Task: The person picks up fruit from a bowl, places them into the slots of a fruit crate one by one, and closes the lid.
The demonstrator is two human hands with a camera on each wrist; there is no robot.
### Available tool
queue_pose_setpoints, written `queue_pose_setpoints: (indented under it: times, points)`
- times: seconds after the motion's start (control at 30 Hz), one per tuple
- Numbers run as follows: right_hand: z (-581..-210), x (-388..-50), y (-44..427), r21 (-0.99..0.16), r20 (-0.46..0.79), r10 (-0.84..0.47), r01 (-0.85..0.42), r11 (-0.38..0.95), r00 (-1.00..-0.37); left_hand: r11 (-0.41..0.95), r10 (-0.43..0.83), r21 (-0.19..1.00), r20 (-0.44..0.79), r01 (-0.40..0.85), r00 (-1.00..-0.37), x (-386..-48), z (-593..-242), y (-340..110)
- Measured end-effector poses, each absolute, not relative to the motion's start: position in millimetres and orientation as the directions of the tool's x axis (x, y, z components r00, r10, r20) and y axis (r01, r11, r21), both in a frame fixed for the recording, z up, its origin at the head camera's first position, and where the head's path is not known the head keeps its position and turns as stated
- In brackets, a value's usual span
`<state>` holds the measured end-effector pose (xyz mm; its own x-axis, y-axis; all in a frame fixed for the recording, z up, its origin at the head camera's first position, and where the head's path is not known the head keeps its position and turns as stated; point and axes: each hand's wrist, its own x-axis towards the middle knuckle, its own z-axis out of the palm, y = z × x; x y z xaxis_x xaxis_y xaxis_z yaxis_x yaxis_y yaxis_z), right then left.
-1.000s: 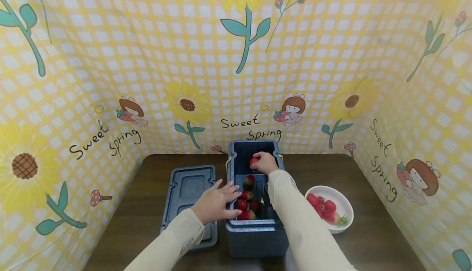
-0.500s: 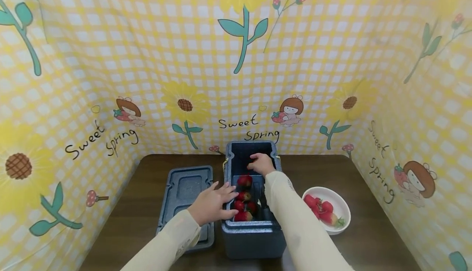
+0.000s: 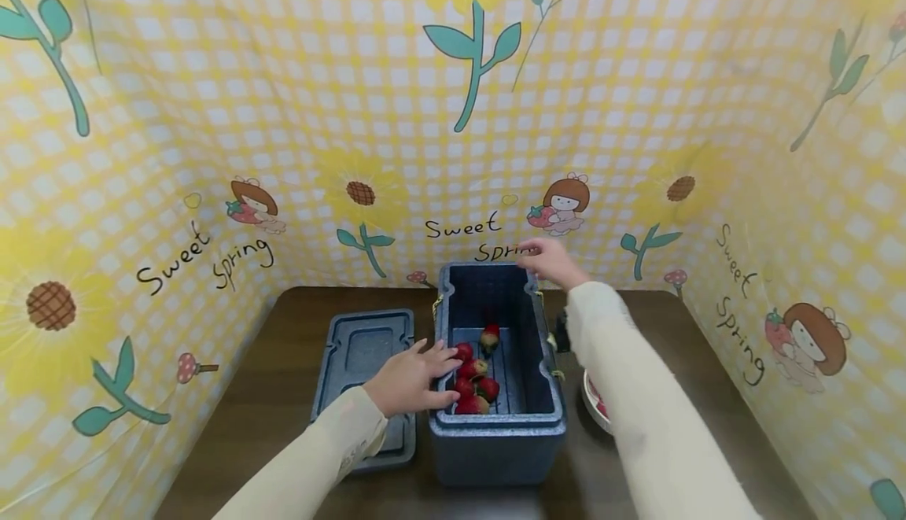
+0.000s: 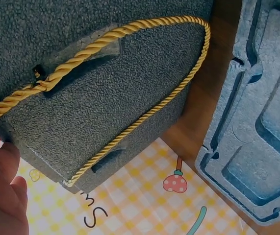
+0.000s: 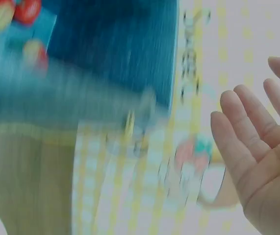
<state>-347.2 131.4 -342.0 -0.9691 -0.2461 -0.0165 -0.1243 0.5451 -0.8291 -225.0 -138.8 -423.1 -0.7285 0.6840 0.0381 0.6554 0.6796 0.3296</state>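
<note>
A dark blue-grey foam box (image 3: pixel 495 457) stands lidless on the table. Several red strawberries (image 3: pixel 490 338) lie on its floor, mostly along the left side. My left hand (image 3: pixel 406 381) rests at the box's left rim with its fingers spread; in the left wrist view only part of that hand (image 4: pixel 2 191) shows at the edge. Over the far right corner of the box is my right hand (image 3: pixel 555 263), raised above the rim. The right wrist view shows this hand (image 5: pixel 262 142) holding nothing, its fingers loosely extended.
The box's lid (image 3: pixel 364 347) lies flat on the table to the left. A white bowl (image 3: pixel 593 408) with strawberries is mostly hidden behind my right sleeve. A yellow rope handle (image 4: pixel 115 32) hangs on the box's side. Patterned yellow cloth surrounds the table.
My right hand has let go of a strawberry inside the box and moved up and right, out over the rim. The left hand has stayed at the left rim.
</note>
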Motion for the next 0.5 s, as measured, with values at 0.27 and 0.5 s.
queue_pose_setpoints:
  times: [0.27, 0.5]
  points:
    - [-346, -336, 233, -0.673, -0.068, -0.206, -0.107, 0.732, -0.976, 0.675, 0.682, 0.322, 0.070, 0.664, -0.728, -225, -427, -136]
    - [-367, -316, 289, -0.525, -0.066, -0.147, -0.091, 0.846, -0.987, 0.661, 0.686, 0.332, 0.094, 0.672, -0.721, -226, -427, -138]
